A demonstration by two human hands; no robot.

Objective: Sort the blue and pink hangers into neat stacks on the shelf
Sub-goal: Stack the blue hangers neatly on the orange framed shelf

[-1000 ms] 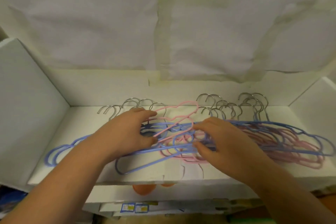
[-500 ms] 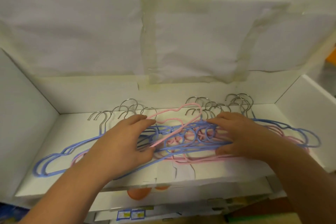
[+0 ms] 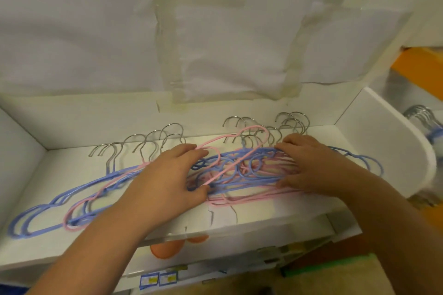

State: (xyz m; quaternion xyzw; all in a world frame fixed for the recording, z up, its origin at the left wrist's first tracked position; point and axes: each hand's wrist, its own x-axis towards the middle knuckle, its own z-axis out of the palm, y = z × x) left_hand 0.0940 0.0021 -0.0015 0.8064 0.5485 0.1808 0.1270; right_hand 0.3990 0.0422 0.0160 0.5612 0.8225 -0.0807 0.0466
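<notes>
Hands (image 3: 167, 182) (image 3: 309, 165) grasp tangled hangers (image 3: 230, 167) on shelf (image 3: 60, 165).

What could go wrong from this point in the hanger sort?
The pink hanger in the left hand is threaded through blue hangers; lifting it may drag them along. The heap under the right hand lies near the shelf front edge, so a tug could spill hangers.
</notes>
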